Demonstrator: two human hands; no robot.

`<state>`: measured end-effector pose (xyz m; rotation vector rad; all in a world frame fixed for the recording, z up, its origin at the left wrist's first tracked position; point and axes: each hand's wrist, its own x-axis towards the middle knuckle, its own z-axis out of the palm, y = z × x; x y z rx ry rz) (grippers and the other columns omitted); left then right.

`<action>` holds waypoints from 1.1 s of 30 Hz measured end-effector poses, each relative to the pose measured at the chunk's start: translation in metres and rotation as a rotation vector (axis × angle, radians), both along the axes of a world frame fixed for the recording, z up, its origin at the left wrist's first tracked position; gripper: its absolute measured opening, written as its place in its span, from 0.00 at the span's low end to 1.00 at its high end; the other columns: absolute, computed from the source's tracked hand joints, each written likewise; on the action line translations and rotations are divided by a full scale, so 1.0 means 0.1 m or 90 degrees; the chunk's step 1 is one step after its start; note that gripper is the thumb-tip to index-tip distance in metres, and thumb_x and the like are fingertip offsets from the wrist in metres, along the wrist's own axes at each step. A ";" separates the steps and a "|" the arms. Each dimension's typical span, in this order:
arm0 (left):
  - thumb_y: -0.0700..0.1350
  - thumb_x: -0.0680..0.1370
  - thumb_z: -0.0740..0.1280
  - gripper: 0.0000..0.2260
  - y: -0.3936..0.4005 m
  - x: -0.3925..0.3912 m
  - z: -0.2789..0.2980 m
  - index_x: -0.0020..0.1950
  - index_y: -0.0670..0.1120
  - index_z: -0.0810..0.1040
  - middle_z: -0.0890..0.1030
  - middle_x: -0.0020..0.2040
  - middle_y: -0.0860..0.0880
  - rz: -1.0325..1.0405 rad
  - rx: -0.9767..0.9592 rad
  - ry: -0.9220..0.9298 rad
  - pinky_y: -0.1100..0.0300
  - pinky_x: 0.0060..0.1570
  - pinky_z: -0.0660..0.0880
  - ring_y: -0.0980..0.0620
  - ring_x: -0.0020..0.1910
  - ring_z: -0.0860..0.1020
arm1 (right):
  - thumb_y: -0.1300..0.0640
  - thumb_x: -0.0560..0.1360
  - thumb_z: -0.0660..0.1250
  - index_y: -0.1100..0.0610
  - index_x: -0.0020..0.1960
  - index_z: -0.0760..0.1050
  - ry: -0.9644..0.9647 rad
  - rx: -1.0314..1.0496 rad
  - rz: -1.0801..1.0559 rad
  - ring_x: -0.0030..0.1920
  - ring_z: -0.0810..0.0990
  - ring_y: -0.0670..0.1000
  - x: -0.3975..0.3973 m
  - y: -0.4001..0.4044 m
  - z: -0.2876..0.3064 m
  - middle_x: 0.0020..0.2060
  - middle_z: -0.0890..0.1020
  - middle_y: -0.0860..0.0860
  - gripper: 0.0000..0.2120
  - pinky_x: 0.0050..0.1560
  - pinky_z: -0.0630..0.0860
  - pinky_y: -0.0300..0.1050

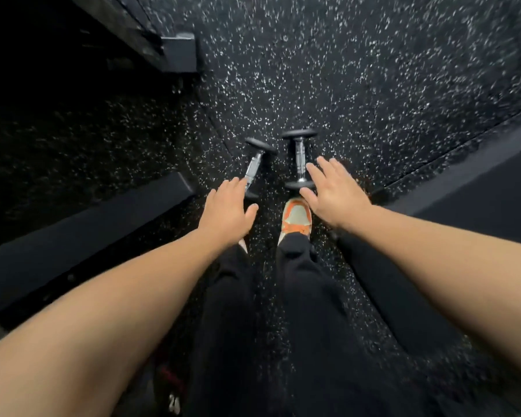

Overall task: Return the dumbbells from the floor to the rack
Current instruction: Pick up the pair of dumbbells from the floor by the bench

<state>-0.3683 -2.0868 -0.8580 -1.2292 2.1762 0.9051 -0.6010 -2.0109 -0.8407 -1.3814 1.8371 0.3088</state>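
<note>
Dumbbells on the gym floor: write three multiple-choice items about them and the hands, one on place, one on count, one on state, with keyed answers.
1. Where do the black-ended, chrome-handled dumbbells lie?
A. on a rack shelf
B. on the speckled black rubber floor ahead of the orange and white shoe
C. on a bench

2. How many dumbbells show?
A. one
B. two
C. four

3. What are the hands doing?
A. both open, gripping nothing
B. each shut on a handle
C. left lifting a dumbbell

Answers:
1 B: the left dumbbell and right dumbbell rest on the floor beyond the shoe.
2 B: only that pair is visible.
3 A: the left hand and right hand have spread fingers, with neither closed on a handle.
</note>
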 end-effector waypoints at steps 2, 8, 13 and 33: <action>0.55 0.78 0.60 0.27 -0.18 -0.05 -0.69 0.74 0.43 0.65 0.71 0.71 0.44 -0.073 -0.005 -0.001 0.42 0.68 0.65 0.43 0.70 0.67 | 0.44 0.81 0.53 0.59 0.79 0.54 -0.003 0.026 -0.039 0.77 0.52 0.61 -0.02 -0.12 -0.62 0.78 0.57 0.61 0.31 0.76 0.50 0.57; 0.53 0.79 0.62 0.24 -0.36 -0.14 -2.11 0.71 0.41 0.68 0.73 0.66 0.42 -0.028 0.044 0.009 0.43 0.65 0.67 0.41 0.65 0.70 | 0.44 0.80 0.58 0.64 0.70 0.66 -0.020 0.076 -0.184 0.69 0.66 0.64 -0.07 -0.30 -2.07 0.67 0.70 0.63 0.27 0.70 0.62 0.59; 0.53 0.78 0.63 0.14 -0.36 -0.24 -2.85 0.60 0.46 0.72 0.76 0.58 0.45 0.151 0.139 0.052 0.45 0.57 0.72 0.43 0.57 0.75 | 0.43 0.78 0.63 0.66 0.70 0.63 -0.013 0.093 -0.318 0.66 0.70 0.66 -0.07 -0.40 -2.85 0.65 0.72 0.64 0.31 0.65 0.67 0.57; 0.46 0.74 0.71 0.12 -0.67 -0.51 -2.48 0.54 0.45 0.72 0.78 0.46 0.45 0.658 0.297 -0.013 0.49 0.49 0.76 0.44 0.42 0.75 | 0.57 0.75 0.70 0.61 0.65 0.66 -0.107 0.172 -0.625 0.51 0.72 0.56 -0.15 -0.36 -2.45 0.53 0.74 0.55 0.22 0.52 0.68 0.45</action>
